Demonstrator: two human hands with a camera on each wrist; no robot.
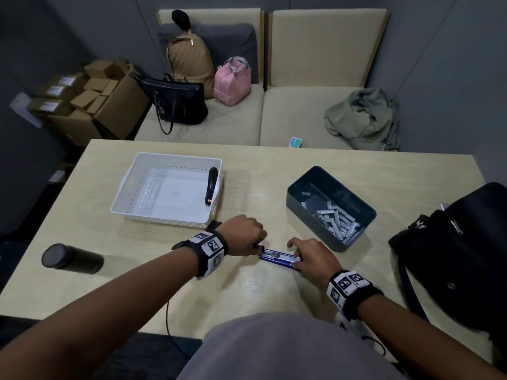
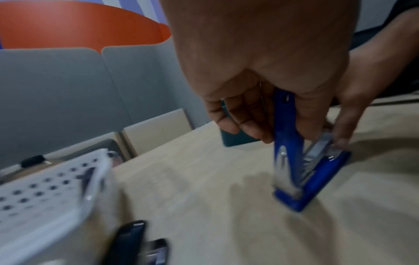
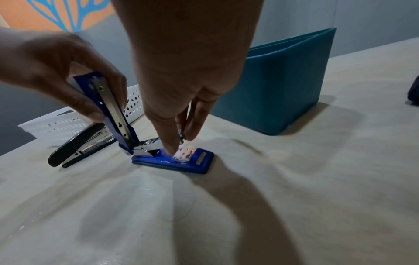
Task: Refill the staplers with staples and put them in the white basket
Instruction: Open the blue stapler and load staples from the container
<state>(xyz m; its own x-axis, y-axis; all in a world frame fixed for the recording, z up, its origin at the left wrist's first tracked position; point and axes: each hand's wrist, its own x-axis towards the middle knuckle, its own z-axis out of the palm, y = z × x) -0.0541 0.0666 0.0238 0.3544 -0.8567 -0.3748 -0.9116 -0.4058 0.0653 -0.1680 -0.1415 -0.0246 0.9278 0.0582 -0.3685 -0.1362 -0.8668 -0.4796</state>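
Note:
A blue stapler [image 1: 279,257] stands on the table [image 1: 247,292] with its lid swung up. My left hand [image 1: 247,234] grips the raised lid [image 2: 285,125] at the hinge end. My right hand [image 1: 307,259] pinches the front end of the metal magazine [image 3: 182,138], its thumb down on the blue base [image 3: 192,161]. Whether a staple strip is between those fingers I cannot tell. A black stapler [image 3: 79,145] lies on the table beside the white basket [image 1: 131,187]. Another black stapler [image 1: 211,185] lies inside the basket along its right wall.
A dark teal box [image 1: 299,193] with several staple strips [image 1: 337,220] stands right of the hands. A black cylinder [image 1: 72,259] lies at the left, and a black bag [image 1: 452,256] sits at the table's right edge. A sofa with bags lies beyond the table.

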